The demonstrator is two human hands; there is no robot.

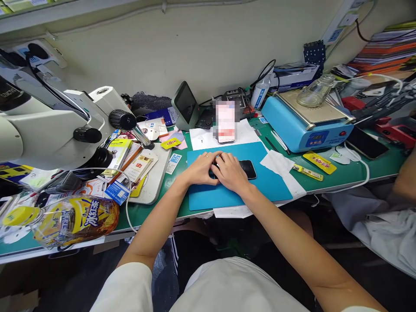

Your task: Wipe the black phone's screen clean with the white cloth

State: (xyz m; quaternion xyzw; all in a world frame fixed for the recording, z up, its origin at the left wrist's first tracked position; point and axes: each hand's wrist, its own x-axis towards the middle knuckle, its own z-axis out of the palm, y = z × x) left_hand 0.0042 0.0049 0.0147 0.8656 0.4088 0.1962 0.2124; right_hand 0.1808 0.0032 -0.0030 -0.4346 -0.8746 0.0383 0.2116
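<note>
A dark-screened smartphone (pixel 248 169) lies flat on the blue mat (pixel 201 198), its right end showing beyond my fingers. My left hand (pixel 204 168) curves around the phone's left end, thumb on the near side and fingers on the far side. Across the middle of the phone rests my right hand (pixel 231 172), fingers bent and their tips close to the left hand. Both hands appear closed on the phone, though the part between them is hidden. Behind the hands stands a second phone (pixel 226 125) with a lit, blurred screen, on white paper (pixel 199 141).
To the left are a microscope (pixel 48 132) and a tea bottle (pixel 78 219) on its side. A blue heating plate (pixel 308 125) carrying a glass jar (pixel 316 92) stands at right, near crumpled tissue (pixel 276 164) and a yellow tube (pixel 308 172). Another person's arm (pixel 406 180) shows at far right.
</note>
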